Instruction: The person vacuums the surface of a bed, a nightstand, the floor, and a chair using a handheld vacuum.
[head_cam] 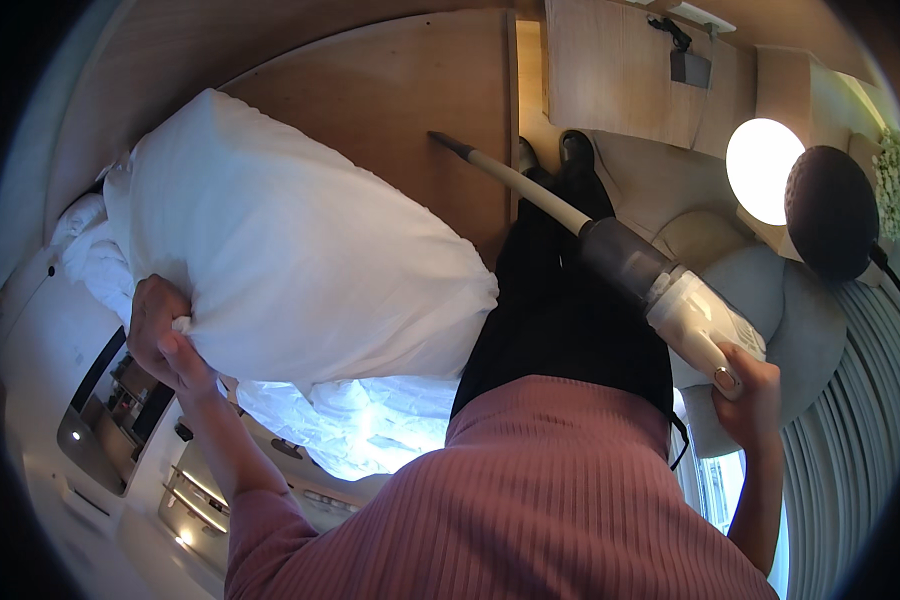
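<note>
My left hand point(166, 330) grips the gathered edge of a large piece of white-covered bedding point(300, 240), perhaps a mattress or a thick pillow. It is tilted up beside my legs. More crumpled white bedding point(367, 431) lies below it, lit brightly. A cordless handheld vacuum cleaner point(705, 311) is held by its handle in my right hand point(750, 394). Its pale extension tube point(529, 187) crosses in front of my legs. The dark crevice nozzle point(448, 142) points over a brown wooden board point(390, 82); whether it touches the board, I cannot tell.
A wooden cabinet point(652, 90) with a dark power adapter point(690, 69) stands beyond my feet. On the right are a glowing round lamp point(765, 171), a dark oval object point(831, 214), a grey rounded seat point(810, 345) and a pleated curtain point(847, 420). A wall mirror point(101, 427) is at left.
</note>
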The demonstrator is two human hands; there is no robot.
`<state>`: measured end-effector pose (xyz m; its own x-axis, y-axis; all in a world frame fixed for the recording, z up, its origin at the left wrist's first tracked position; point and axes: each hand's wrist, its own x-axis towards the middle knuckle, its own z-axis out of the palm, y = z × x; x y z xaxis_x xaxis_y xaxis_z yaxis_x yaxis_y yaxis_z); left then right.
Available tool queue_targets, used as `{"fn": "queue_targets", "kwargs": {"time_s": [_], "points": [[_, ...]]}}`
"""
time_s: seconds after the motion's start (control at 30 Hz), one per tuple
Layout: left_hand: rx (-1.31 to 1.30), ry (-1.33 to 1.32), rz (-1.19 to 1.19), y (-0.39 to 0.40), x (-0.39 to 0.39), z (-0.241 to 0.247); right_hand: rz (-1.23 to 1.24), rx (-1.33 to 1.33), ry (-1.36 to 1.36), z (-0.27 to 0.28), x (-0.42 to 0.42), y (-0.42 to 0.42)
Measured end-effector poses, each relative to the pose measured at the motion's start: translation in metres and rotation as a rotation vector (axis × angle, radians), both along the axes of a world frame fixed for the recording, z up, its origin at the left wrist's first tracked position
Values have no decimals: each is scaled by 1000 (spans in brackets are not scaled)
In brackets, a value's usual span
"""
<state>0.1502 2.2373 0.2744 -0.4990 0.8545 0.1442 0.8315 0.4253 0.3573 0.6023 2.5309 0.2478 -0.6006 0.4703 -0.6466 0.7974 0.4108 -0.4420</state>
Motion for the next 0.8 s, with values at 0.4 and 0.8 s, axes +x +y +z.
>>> {"fn": "queue_targets", "kwargs": {"time_s": [0.4,0.8], "points": [[3,-33,-42,22,-3,-24,191,52,-102,34,15,21],[27,35,-75,87,-22,-107,-189,140,-73,48,20,-27]]}}
